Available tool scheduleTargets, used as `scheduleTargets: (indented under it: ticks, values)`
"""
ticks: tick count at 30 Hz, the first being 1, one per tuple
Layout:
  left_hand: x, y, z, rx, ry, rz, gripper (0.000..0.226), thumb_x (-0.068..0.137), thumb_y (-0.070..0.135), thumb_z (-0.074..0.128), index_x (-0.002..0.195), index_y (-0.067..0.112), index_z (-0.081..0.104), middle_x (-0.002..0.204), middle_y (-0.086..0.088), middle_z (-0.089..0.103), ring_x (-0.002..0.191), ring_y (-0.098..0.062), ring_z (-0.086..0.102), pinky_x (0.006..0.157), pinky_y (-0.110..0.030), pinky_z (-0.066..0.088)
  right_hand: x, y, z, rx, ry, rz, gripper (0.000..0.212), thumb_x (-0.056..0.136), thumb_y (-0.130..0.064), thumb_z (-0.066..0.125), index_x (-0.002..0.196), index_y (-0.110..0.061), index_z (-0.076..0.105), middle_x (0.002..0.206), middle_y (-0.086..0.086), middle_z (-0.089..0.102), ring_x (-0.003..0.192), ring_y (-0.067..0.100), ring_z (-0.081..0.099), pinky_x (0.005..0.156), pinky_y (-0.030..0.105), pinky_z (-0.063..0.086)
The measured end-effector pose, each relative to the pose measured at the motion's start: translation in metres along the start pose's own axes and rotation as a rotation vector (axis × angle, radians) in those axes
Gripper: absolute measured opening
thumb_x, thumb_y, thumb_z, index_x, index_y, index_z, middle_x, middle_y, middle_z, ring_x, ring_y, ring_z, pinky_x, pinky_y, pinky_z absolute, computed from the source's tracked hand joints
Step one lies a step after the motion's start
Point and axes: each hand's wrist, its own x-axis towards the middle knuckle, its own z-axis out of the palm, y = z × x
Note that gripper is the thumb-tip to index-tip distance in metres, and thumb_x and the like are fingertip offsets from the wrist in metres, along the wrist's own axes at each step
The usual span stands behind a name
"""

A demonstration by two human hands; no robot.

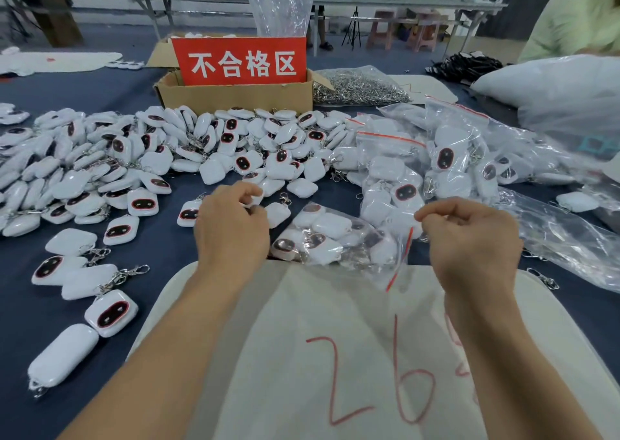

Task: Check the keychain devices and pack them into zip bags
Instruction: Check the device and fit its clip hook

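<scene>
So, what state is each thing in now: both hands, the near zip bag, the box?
zip bag, lying down, holds several devices, seal not clear
left hand, pinches a keychain device
right hand, pinches the zip bag's edge
cardboard box, flaps open, red sign stands in it

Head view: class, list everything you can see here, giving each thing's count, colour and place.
white square plastic keychain devices: many, dark-faced, heaped left and centre on blue table
clear plastic zip bag: one, red-sealed, part-filled, between the hands
filled clear zip bags: several, right of heap
brown cardboard box: one, red sign, behind heap
bag of silver metal clips: one, right of box
white cloth: one, red numbers, nearest edge
left hand: curled over a device; grip unclear
right hand: pinches the zip bag's mouth
</scene>
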Motion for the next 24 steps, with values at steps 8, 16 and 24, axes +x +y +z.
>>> scheduleTargets:
  ticks: [8, 16, 24]
  values:
    - [0.009, -0.011, 0.004, 0.143, -0.177, 0.023, 0.018, 0.086, 0.042, 0.07, 0.086, 0.026, 0.078, 0.085, 0.005, 0.07, 0.085, -0.018, 0.063, 0.07, -0.038, 0.048, -0.022, -0.008, 0.013, -0.053, -0.243, -0.253, 0.029, 0.081, -0.011, 0.069, 0.085, -0.037, 0.079, 0.079, -0.017, 0.069, 0.073, -0.001, 0.061, 0.068, 0.007, 0.042]
    - [0.007, -0.003, 0.004, -0.082, -0.167, -0.09, 0.017, 0.078, 0.025, 0.082, 0.085, 0.033, 0.069, 0.085, 0.016, 0.07, 0.085, -0.012, 0.068, 0.081, -0.035, 0.055, -0.026, -0.001, 0.02, -0.303, -0.505, -0.063, 0.024, 0.086, -0.019, 0.071, 0.09, -0.041, 0.08, 0.098, -0.018, 0.076, 0.078, -0.002, 0.067, 0.065, 0.0, 0.044]
    - [-0.011, 0.025, -0.001, -0.645, -0.195, -0.092, 0.025, 0.086, 0.008, 0.075, 0.082, 0.032, 0.073, 0.075, 0.01, 0.074, 0.066, -0.004, 0.064, 0.056, -0.014, 0.051, -0.026, -0.005, 0.02, -0.066, -0.287, -0.052, 0.018, 0.089, -0.026, 0.072, 0.08, -0.04, 0.079, 0.073, -0.02, 0.072, 0.062, 0.002, 0.064, 0.058, 0.008, 0.046]
